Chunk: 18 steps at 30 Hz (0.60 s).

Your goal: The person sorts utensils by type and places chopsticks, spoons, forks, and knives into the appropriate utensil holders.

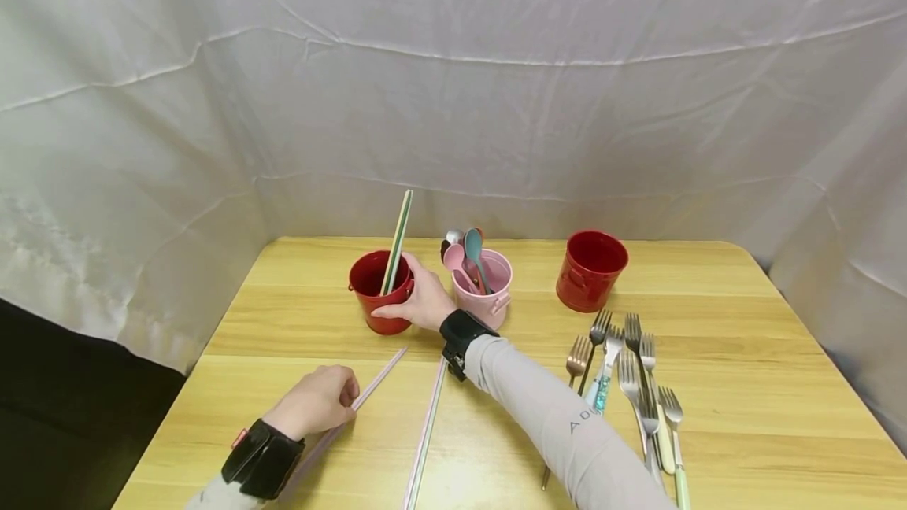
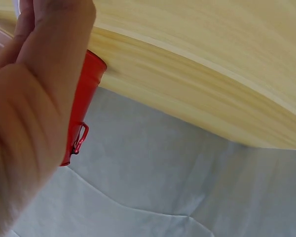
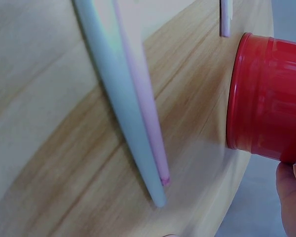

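"Two hands are busy; what does each grip hold?"

"The right hand (image 1: 421, 297) grasps the red bucket (image 1: 383, 323) by its right side, thumb in front. The left hand (image 1: 319, 400) seems to pinch the pink chopsticks (image 1: 383, 375), which lie on the table (image 1: 283, 321) in front of that bucket."

"What could go wrong?"

"The standing chopsticks (image 1: 397, 246) lean well above the bucket's rim, so a sharp tug from the right hand could tip it and spill them."

"And on the left?"

"Thin, smooth sticks: a loose pinch could let one roll away. Also, a careless pull back of the right hand could knock the pink bucket (image 1: 489, 309) of spoons (image 1: 473, 246) just beside it, or scatter the two loose sticks (image 1: 428, 431) near that wrist."
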Tool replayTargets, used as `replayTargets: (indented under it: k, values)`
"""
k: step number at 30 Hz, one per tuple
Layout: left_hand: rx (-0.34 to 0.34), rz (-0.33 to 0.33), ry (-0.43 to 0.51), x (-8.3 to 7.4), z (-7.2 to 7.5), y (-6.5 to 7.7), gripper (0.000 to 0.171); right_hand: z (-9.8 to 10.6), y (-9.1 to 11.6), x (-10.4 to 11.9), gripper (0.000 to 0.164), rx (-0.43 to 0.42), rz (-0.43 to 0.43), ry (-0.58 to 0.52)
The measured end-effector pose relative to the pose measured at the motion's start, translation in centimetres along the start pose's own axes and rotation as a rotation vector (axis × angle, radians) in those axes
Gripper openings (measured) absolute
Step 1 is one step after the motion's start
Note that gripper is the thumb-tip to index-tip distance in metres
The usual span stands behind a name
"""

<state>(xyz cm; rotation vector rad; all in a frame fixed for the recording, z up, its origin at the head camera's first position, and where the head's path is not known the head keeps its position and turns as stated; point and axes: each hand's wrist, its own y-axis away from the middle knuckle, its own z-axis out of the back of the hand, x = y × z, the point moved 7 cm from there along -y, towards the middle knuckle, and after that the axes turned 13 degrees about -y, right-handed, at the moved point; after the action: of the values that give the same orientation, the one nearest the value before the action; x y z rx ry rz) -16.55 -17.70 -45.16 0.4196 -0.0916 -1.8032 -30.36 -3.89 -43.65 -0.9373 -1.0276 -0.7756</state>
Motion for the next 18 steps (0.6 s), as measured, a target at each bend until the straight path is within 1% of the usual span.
replayTargets:
  k: [4, 9, 11, 15, 18]
  values:
    - [-0.019, 0.027, -0.012, 0.0, 0.3, -0.2, 0.022, 0.1, 0.0, 0.0, 0.087, 0.000, -0.005, -0.006]
    - [-0.028, 0.039, -0.010, 0.0, 0.4, -0.2, 0.023, 0.1, 0.2, 0.4, 0.086, -0.003, 0.002, 0.005]
    - [-0.041, 0.038, -0.018, 0.0, 0.4, -0.2, 0.023, 0.1, 0.4, 1.0, 0.085, -0.002, 0.015, 0.004]
    - [-0.074, 0.039, -0.032, 0.0, 0.3, -0.3, 0.024, 0.1, 1.0, 3.1, 0.082, 0.000, 0.048, -0.027]
    - [-0.106, 0.031, -0.037, 0.0, 0.4, -0.4, 0.022, 0.2, 1.3, 4.3, 0.081, -0.003, 0.050, -0.035]
